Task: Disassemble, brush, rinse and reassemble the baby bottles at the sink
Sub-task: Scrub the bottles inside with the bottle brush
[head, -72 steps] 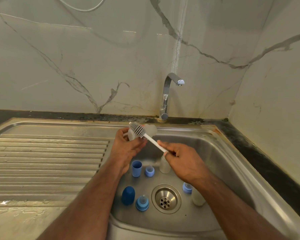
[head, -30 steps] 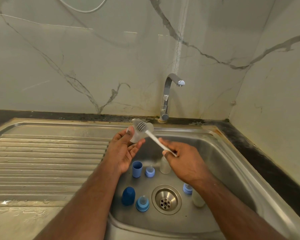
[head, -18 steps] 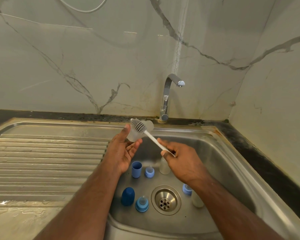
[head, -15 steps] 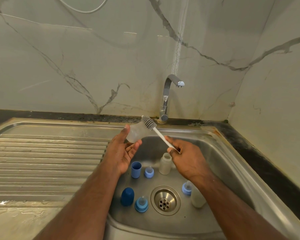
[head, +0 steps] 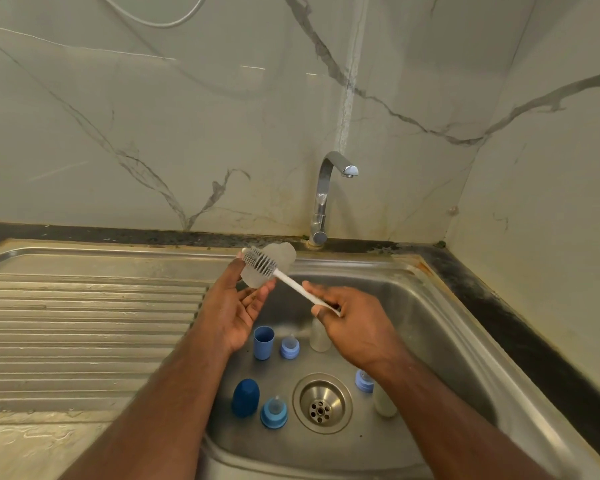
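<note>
Translucent bottle (head: 280, 255) in left fingers (head: 257, 296); right fingers (head: 317, 293) seemingly pinch brush (head: 261, 264)

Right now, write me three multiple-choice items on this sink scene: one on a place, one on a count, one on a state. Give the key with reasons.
1. Where does the dark blue cap stand?
A. On the draining board
B. In the sink basin, left of the drain
C. On the counter by the tap

2. How many blue collars with teats stand in the basin?
A. One
B. Three
C. Five

3. What is the state of the tap?
A. Running hard
B. Off, no water at the spout
C. Dripping into a bottle

Key: 1 B, the cap sits on the basin floor beside the drain. 2 B, collars show at and. 3 B, no stream falls from the spout while the right hand holds the brush against the bottle in the left hand.
</note>
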Demonstrator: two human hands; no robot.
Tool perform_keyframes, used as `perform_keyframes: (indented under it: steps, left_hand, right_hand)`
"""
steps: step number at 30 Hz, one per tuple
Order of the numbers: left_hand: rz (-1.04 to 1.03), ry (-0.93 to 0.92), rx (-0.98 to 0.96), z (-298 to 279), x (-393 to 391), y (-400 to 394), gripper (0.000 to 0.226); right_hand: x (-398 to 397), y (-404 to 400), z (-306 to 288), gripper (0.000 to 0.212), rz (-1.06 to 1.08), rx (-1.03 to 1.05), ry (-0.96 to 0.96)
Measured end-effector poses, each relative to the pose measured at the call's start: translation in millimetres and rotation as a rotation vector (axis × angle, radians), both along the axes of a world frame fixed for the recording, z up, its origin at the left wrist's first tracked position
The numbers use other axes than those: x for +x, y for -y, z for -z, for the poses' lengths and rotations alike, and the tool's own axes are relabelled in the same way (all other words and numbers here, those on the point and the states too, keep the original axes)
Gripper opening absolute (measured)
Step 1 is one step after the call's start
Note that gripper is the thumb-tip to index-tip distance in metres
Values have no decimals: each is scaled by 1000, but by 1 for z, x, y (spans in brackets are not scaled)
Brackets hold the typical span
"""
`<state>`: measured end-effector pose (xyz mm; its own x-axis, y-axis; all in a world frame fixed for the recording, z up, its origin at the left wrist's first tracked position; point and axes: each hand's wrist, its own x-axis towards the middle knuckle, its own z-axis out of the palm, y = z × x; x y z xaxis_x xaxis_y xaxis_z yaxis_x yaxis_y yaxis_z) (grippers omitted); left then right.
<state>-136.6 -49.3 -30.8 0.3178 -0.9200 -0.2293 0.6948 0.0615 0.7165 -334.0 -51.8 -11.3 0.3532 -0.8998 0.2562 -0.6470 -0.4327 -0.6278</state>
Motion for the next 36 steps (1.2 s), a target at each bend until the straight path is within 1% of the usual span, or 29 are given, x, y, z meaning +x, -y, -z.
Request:
perform_keyframes:
  steps: [3,4,8,11,14,19,23,25,27,29,30,33,34,36]
  left_hand:
    - [-4,-3,0,-1,1,-1,55]
    - [-9,-5,3,-1,1,-1,55]
    - [4,-46,13,-1,0,-1,56]
    - [65,-58,12,1,1,0,54]
    - [99,-29,2,-1,0,-2,50]
    - [98,34,-1,-4,-4,-4,42]
    - [52,82,-3,-1,-3,-2,28]
    - [37,42,11,-1,-2,-2,32]
    - [34,10,24,-1,-1,-2,41]
    - [34,2,29,-2,-1,-2,45]
    - [32,-1,28,-3,-1,-1,45]
    - [30,-36,10,-2,0,-1,46]
    - [33,-40,11,-2,0,-1,48]
    - [35,-34,19,-1,1,-1,53]
  right_hand:
    - [-10,10,-3,43,131,39,40]
    - [-12,10,-4,43,142,37,56]
    - [-6,2,0,42,40,45,58]
    - [-4,6,1,43,80,50,56]
    - [-5,6,2,44,70,57,38]
    - [-3,7,2,44,68,61,51]
    - [-1,-1,4,37,-9,44,31]
    - [-1,-2,4,35,-13,46,9]
    - [-4,6,2,36,64,32,20]
    - [-8,10,0,37,129,29,24]
    - [-9,9,0,37,121,27,24]
    - [-4,-1,1,35,4,41,12]
    - [-4,0,1,35,6,38,8]
    - [-7,8,-1,35,97,23,35]
